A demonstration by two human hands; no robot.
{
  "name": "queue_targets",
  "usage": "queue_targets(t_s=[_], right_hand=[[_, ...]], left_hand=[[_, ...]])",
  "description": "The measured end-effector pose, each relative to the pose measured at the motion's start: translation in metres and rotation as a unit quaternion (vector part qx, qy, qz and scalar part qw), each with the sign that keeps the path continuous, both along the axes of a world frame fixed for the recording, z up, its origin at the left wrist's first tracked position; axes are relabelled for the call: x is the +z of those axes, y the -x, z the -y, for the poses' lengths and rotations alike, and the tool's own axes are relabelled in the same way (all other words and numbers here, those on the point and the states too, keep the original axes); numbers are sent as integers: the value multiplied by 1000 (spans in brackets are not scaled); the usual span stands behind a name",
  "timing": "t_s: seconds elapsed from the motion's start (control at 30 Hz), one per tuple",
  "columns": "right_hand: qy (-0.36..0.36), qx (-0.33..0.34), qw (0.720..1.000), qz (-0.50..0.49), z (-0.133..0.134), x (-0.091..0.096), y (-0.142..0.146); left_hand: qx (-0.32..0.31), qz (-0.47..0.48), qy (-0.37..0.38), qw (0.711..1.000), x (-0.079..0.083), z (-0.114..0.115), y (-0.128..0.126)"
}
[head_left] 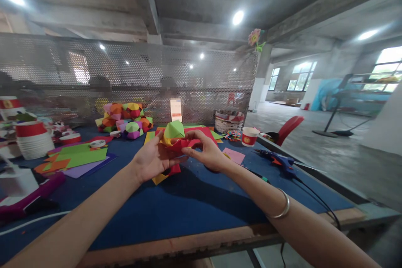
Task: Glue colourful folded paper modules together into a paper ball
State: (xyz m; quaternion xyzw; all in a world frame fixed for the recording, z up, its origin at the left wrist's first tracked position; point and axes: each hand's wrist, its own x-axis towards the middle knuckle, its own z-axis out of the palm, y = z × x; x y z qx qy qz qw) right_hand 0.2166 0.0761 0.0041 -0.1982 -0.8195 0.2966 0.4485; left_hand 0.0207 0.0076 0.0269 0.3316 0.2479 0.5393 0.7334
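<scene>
Both my hands meet above the middle of the blue table (176, 209) on a folded paper piece (176, 138) of red, green and yellow. My left hand (152, 157) is closed round its left side, thumb on top. From the right, my right hand (207, 153) pinches the red part between fingers and thumb. A metal bangle (281, 207) sits on my right forearm. The green peak of the piece sticks up between the two hands.
A multicoloured paper ball (125, 119) stands at the back. Loose coloured sheets (80, 157) lie left, beside stacked paper cups (31, 138). A blue glue gun (278, 159) with a cord lies right, near a cup (249, 136) and a basket (228, 120). A mesh screen (125, 75) backs the table.
</scene>
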Motion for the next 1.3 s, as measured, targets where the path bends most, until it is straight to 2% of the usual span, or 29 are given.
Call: queue_targets(t_s=[0.27, 0.57, 0.83, 1.03, 1.13, 1.23, 1.3], right_hand=[[50, 28, 998, -33, 6, 4, -1], [-56, -9, 998, -26, 12, 2, -1], [-128, -19, 990, -57, 17, 2, 4], [-164, -7, 986, -40, 15, -5, 6], [-187, -28, 982, -31, 13, -6, 6], [-188, -59, 980, -19, 12, -6, 5], [-185, -64, 980, -13, 13, -5, 5]], left_hand=[[1, 17, -4, 1000, 3, -1, 8], [-9, 26, -14, 1000, -1, -4, 14], [22, 29, -31, 999, 0, 2, 7], [-14, 31, -60, 998, -5, 2, 5], [-18, 19, -51, 998, -3, 1, 5], [3, 0, -55, 998, -2, 2, 3], [42, -16, -89, 995, -2, 3, 1]])
